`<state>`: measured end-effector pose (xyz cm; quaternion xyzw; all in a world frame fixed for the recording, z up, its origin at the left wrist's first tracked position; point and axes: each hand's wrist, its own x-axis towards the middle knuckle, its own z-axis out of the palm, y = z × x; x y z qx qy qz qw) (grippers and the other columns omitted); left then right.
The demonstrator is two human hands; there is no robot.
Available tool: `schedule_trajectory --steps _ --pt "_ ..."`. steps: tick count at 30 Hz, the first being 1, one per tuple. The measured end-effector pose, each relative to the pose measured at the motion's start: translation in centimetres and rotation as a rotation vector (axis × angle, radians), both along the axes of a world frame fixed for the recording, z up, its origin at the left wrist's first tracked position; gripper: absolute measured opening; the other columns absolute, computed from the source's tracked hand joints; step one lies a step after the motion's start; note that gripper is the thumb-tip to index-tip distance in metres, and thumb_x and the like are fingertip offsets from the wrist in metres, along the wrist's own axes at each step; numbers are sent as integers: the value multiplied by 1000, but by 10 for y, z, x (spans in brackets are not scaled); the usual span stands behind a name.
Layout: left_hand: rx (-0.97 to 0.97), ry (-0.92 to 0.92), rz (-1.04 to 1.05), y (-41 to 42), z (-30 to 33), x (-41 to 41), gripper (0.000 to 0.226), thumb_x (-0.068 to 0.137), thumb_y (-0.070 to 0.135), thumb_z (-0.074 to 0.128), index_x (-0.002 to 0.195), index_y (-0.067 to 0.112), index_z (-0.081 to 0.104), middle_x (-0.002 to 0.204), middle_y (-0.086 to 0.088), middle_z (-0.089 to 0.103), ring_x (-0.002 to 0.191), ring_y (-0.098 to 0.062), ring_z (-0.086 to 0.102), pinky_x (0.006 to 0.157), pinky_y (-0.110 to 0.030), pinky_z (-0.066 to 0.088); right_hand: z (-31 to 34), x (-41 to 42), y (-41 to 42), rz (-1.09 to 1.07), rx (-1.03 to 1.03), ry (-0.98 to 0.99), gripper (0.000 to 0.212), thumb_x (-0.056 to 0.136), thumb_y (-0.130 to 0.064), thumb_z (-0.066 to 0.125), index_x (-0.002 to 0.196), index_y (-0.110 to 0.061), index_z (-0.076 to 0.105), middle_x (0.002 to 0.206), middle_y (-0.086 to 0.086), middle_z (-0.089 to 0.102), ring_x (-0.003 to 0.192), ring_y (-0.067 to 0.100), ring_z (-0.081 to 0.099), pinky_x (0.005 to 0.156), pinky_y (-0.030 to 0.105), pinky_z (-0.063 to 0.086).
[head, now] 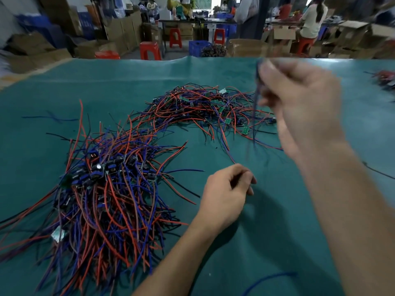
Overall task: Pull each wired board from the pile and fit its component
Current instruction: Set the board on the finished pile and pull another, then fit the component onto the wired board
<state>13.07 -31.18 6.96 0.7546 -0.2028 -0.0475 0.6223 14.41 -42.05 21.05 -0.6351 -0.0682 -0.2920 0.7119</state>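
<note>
Nearest us, our left hand (227, 190) rests on the green mat (277, 231), fingers curled with no visible object in them, the dense pile of finished wired boards (102, 189) just to its left. Beyond it our raised right hand (299, 103), blurred, pinches dangling wires (255, 116), and the pile of bare green boards (209, 105) lies left of that hand.

The table (277, 231), covered in green cloth, carries two piles of wired boards (102, 189), one near and one farther (209, 105).
</note>
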Motion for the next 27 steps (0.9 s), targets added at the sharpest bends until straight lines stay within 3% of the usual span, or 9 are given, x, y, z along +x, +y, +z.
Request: schedule_trajectory --steps 3,6,8,10,12,14,18,23,27 --pt "-8 4 33 0 0 0 22 102 25 53 86 20 67 67 7 67 65 -9 60 70 -30 51 37 18 40 281 -26 65 14 94 -16 70 87 -4 72 73 5 68 61 12 58 54 23 48" --pt "-21 28 59 0 1 1 19 101 26 53 88 20 66 66 5 67 66 -7 61 73 -31 54 38 39 75 490 -349 274 34 100 -30 63 96 3 68 78 16 74 61 21 68 55 28 55" --pt "-21 53 71 -1 1 0 17 101 26 54 89 20 65 66 5 68 69 -12 65 78 -35 57 19 63 70 293 -763 303 34 101 -35 60 93 -4 72 78 10 77 67 20 74 61 34 60" --pt "-28 46 88 -1 0 0 16 101 25 55 90 19 66 67 2 70 71 -14 65 79 -35 55 -4 88 38 -98 -1114 290 24 96 -29 60 95 -11 76 91 9 77 86 26 74 81 40 60" --pt "-30 24 93 0 0 1 14 100 24 56 91 18 66 68 1 71 67 -9 64 72 -26 51 -32 105 -6 -367 -1322 489 25 88 -20 59 107 -14 73 113 18 70 105 37 67 92 43 57" --pt "-18 11 101 0 0 1 13 99 23 56 91 20 65 67 2 70 62 -2 62 64 -17 46 -65 110 -43 -394 -1422 725 30 85 -22 63 114 -15 67 123 19 65 113 38 62 94 43 54" --pt "-21 29 104 -2 -1 2 11 99 24 57 91 20 65 64 4 68 65 -8 65 69 -27 55 -101 112 -75 -358 -1313 727 29 84 -43 75 104 -26 64 119 9 68 114 32 60 87 36 47" --pt "-55 74 98 -1 -2 3 10 98 23 57 91 22 64 64 5 68 63 -4 65 65 -19 50 -102 112 -82 -437 -1112 658 18 81 -33 70 96 -24 67 105 10 71 107 34 62 86 33 47" --pt "-51 59 108 0 -2 4 10 98 23 57 92 23 65 65 5 69 62 -1 63 63 -14 45 -73 87 -80 -512 -483 475 13 79 -18 57 82 -19 70 77 9 69 77 30 64 73 33 50"
